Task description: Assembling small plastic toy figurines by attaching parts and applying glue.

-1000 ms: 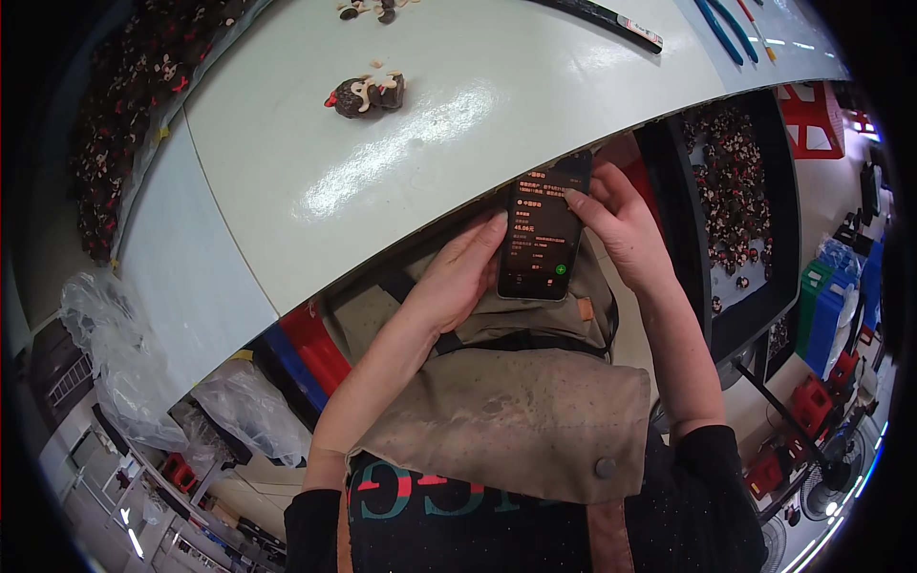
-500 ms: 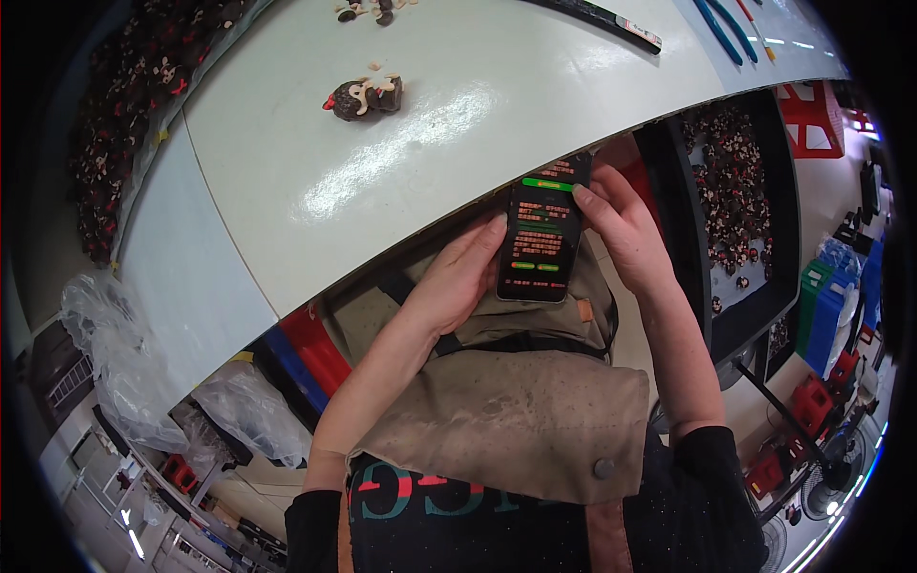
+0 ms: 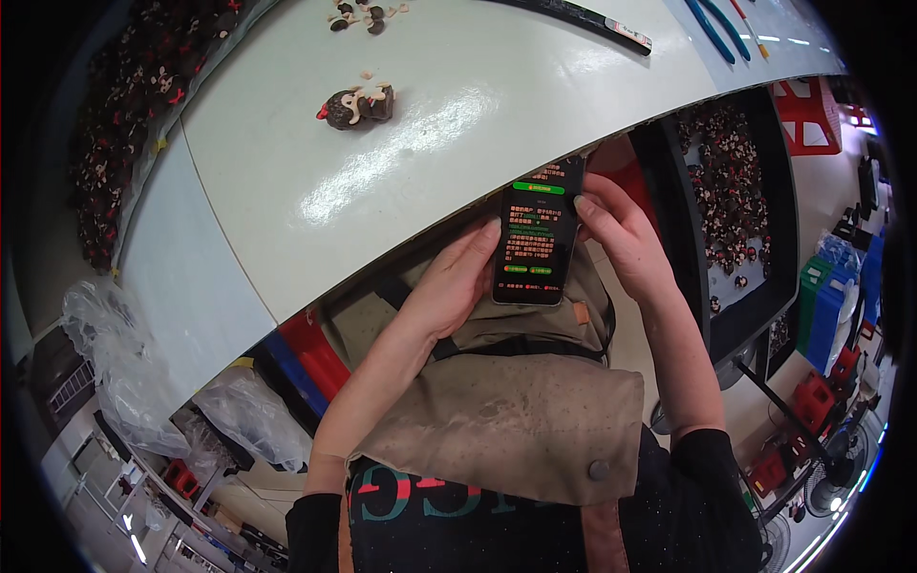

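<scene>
Broad white counter (image 3: pixel 287 220). Just off counter's near edge, left hand (image 3: pixel 458 277) grasps phone (image 3: pixel 535 239), fingers partly hidden beneath. Right hand (image 3: pixel 621 229), also off that edge: thumb at phone's side; cannot tell whether fingers clench. Step in hand seems reading phone; next touch would call for steady left hold, free right thumb. Phone's long axis points toward counter, top end nearest, leaning slightly rightward; lit face up.
</scene>
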### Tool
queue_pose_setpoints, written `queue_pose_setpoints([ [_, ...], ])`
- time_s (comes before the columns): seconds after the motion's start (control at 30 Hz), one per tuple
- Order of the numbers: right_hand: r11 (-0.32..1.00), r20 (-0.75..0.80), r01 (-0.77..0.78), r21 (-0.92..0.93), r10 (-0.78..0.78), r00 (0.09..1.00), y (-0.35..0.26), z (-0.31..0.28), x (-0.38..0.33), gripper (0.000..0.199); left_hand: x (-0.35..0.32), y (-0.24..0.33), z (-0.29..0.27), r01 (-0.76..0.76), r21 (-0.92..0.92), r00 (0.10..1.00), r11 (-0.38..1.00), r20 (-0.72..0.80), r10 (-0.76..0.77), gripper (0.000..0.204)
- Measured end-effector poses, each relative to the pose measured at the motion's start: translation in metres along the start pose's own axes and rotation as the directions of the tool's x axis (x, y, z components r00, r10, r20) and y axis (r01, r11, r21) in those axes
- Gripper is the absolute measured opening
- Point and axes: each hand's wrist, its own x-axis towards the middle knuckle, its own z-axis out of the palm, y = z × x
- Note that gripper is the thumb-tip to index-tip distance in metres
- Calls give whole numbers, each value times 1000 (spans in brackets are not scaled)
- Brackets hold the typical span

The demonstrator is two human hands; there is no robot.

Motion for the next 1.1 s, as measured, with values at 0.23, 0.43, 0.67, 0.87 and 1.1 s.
queue_pose_setpoints([
  [0.23,997,88,-12,-74,18,996,4,-7,-6,39,1,-1,0,-4,-4,1000,1000,-12,4,43],
  [0.43,982,278,-70,-176,118,953,11,-16,-21,53,1,-2,-1,-6,-34,1000,999,-6,5,43],
  [0.67,919,296,-23,-393,150,943,8,0,-30,68,3,-1,-2,-6,-31,999,999,33,7,44],
  [0.87,900,253,22,-435,98,962,8,6,-30,72,4,-2,-2,-6,-17,1000,1000,16,6,47],
  [1.1,899,229,-9,-438,121,966,6,6,-29,72,5,-4,-5,9,-2,1000,1000,4,-9,46],
])
